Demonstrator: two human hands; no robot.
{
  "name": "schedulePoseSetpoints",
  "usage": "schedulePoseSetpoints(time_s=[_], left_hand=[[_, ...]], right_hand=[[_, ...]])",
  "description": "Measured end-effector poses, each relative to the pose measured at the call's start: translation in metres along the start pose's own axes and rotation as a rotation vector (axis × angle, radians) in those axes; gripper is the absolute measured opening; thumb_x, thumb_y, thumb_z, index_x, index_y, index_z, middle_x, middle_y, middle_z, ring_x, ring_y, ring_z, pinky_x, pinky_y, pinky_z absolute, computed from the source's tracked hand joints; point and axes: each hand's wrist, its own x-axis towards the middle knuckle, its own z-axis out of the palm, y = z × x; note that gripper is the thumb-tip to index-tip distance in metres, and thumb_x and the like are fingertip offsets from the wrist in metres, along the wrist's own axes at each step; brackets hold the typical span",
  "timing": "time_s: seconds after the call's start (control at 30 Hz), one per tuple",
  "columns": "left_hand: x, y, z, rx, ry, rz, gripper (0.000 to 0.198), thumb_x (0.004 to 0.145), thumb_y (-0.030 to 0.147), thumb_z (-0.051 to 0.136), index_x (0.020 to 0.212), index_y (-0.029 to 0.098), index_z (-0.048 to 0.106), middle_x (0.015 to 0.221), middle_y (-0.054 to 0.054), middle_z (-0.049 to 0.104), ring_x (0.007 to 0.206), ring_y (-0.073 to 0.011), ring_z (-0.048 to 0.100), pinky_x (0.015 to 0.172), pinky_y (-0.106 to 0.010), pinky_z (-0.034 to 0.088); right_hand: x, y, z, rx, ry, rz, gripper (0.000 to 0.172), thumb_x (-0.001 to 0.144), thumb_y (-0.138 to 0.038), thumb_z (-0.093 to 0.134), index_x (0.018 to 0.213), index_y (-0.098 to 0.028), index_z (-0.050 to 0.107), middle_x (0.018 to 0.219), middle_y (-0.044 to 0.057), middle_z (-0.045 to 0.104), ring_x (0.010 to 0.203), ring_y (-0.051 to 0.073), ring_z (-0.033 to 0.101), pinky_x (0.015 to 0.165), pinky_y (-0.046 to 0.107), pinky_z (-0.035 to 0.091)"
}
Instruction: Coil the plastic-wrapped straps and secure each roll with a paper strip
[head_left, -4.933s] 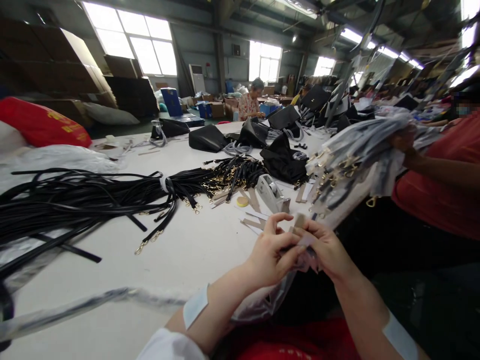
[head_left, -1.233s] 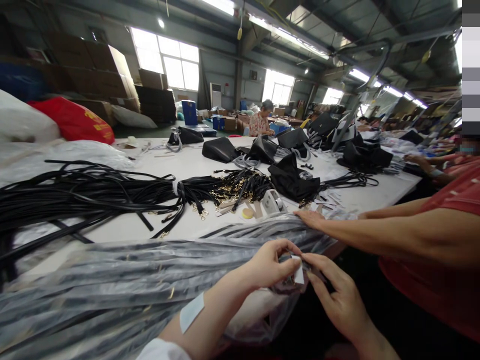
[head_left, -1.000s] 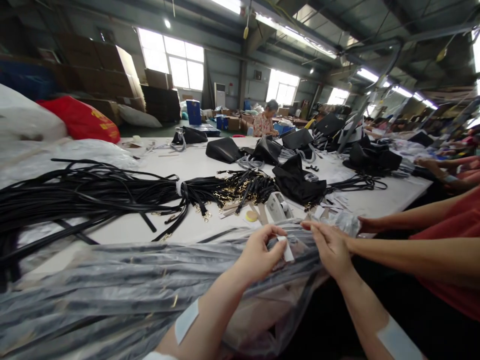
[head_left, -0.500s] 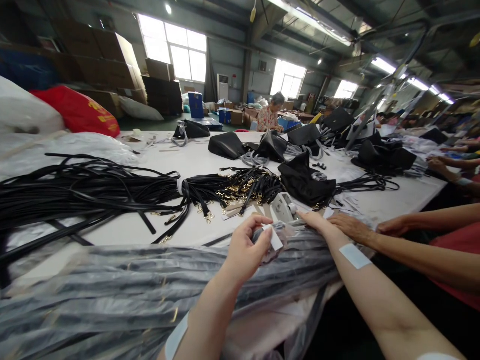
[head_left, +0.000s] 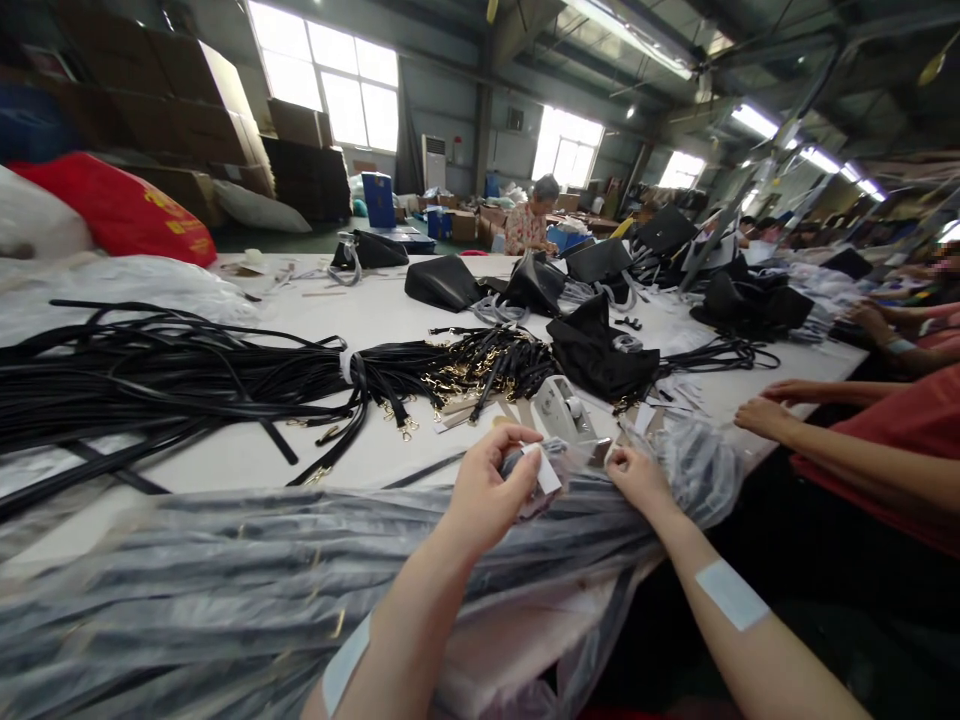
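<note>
Plastic-wrapped bundle point(head_left: 556, 447): in your left hand point(head_left: 491, 490), up over the near side of the table point(head_left: 420, 455). Thumb and fingers grasp it, thumb pressing a white paper strip point(head_left: 543, 470) against its side. Looks light and soft, likely springy inside, slick outside; film could slide or crinkle under a loose grip. Best hold: round the middle, thumb flat on the strip so it can't peel off. Not fragile, I'd judge, but the thin film may tear.

Under your arms, gray wrapped straps point(head_left: 225, 560) lie lengthwise; probably limp, heavy only as a pile. Take them by the middle, several together.

Your right hand point(head_left: 637, 478) has fingertips drawn in at the front end of the tape dispenser point(head_left: 559, 405); can't tell whether they pinch tape or just touch. Dispenser looks rigid and weighty.

Off to your right, just past that hand, a co-worker's hands point(head_left: 772, 412) rest at the table edge. Further on: black straps point(head_left: 172, 370), gold clasps point(head_left: 450, 380), then black bags point(head_left: 446, 282).
</note>
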Motion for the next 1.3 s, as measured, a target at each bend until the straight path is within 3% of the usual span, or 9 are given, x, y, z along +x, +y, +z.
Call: schedulePoseSetpoints(time_s=[0.07, 0.23, 0.47, 0.6, 0.77, 0.9, 1.0, 1.17, 1.3], left_hand=[[-0.001, 0.002, 0.001, -0.001, -0.004, -0.006, 0.030, 0.081, 0.041, 0.063, 0.098, 0.016, 0.061, 0.067, 0.002, 0.058, 0.051, -0.0084, 0.049, 0.050, -0.019, 0.038], [-0.003, 0.002, 0.000, 0.018, -0.017, 0.039, 0.029, 0.083, 0.041, 0.062, 0.098, 0.016, 0.062, 0.074, -0.002, 0.063, 0.061, -0.0114, 0.056, 0.057, -0.021, 0.044], [-0.007, 0.005, 0.001, 0.045, -0.011, 0.051, 0.026, 0.084, 0.038, 0.060, 0.098, 0.016, 0.062, 0.073, 0.000, 0.062, 0.059, -0.0108, 0.053, 0.056, -0.021, 0.043], [-0.008, 0.007, 0.001, 0.050, -0.025, 0.041, 0.026, 0.086, 0.037, 0.058, 0.101, 0.016, 0.061, 0.070, 0.001, 0.060, 0.054, -0.0096, 0.050, 0.053, -0.020, 0.040], [-0.007, 0.004, 0.002, 0.040, -0.017, 0.036, 0.027, 0.085, 0.038, 0.060, 0.100, 0.016, 0.062, 0.074, -0.001, 0.062, 0.059, -0.0111, 0.053, 0.055, -0.020, 0.042], [-0.006, 0.003, 0.003, 0.050, -0.015, 0.030, 0.025, 0.083, 0.038, 0.061, 0.098, 0.017, 0.063, 0.074, -0.001, 0.062, 0.060, -0.0114, 0.054, 0.056, -0.021, 0.043], [-0.006, 0.003, 0.005, 0.066, -0.023, 0.033, 0.024, 0.084, 0.037, 0.060, 0.097, 0.017, 0.062, 0.072, 0.000, 0.061, 0.058, -0.0105, 0.052, 0.055, -0.020, 0.042], [-0.005, 0.000, 0.009, 0.084, -0.045, 0.036, 0.026, 0.085, 0.038, 0.059, 0.099, 0.016, 0.062, 0.073, 0.000, 0.062, 0.059, -0.0109, 0.053, 0.055, -0.020, 0.042], [-0.003, -0.008, 0.010, 0.088, -0.055, 0.040, 0.030, 0.085, 0.042, 0.059, 0.101, 0.016, 0.061, 0.071, 0.000, 0.062, 0.056, -0.0106, 0.052, 0.053, -0.020, 0.041]], right_hand=[[0.004, 0.003, 0.007, 0.020, -0.016, 0.036, 0.006, 0.079, -0.022, 0.069, 0.079, -0.017, 0.068, 0.094, 0.007, 0.069, 0.092, 0.023, 0.063, 0.086, 0.037, 0.048], [0.043, -0.005, 0.002, 0.142, -0.044, 0.148, 0.031, 0.095, -0.034, 0.058, 0.120, -0.017, 0.058, 0.120, 0.008, 0.061, 0.100, 0.022, 0.063, 0.085, 0.042, 0.054], [0.058, -0.032, -0.001, 0.307, -0.257, 0.191, 0.031, 0.093, -0.033, 0.061, 0.119, -0.015, 0.060, 0.119, 0.008, 0.062, 0.099, 0.023, 0.063, 0.082, 0.041, 0.055], [0.050, -0.036, -0.003, 0.424, -0.210, 0.154, 0.028, 0.094, -0.032, 0.060, 0.116, -0.015, 0.061, 0.115, 0.007, 0.063, 0.095, 0.021, 0.064, 0.080, 0.040, 0.056], [0.025, -0.036, -0.015, 0.597, -0.092, 0.070, 0.032, 0.088, -0.046, 0.062, 0.086, -0.014, 0.063, 0.088, 0.005, 0.070, 0.077, 0.017, 0.065, 0.069, 0.028, 0.053], [0.003, -0.024, -0.023, 0.677, -0.124, 0.103, 0.039, 0.076, -0.057, 0.064, 0.075, -0.018, 0.056, 0.055, -0.003, 0.061, 0.038, 0.009, 0.047, 0.039, 0.021, 0.036], [-0.004, -0.009, -0.022, 0.682, -0.175, 0.190, 0.036, 0.074, -0.052, 0.067, 0.069, -0.019, 0.053, 0.041, -0.008, 0.048, 0.028, 0.006, 0.034, 0.031, 0.019, 0.022], [-0.005, 0.009, -0.010, 0.667, -0.257, 0.322, 0.025, 0.088, -0.038, 0.062, 0.078, -0.016, 0.058, 0.046, -0.010, 0.047, 0.031, 0.004, 0.034, 0.032, 0.016, 0.026], [-0.002, 0.013, -0.001, 0.662, -0.281, 0.392, 0.021, 0.096, -0.033, 0.057, 0.102, -0.013, 0.062, 0.081, -0.001, 0.063, 0.057, 0.009, 0.058, 0.052, 0.022, 0.050]])
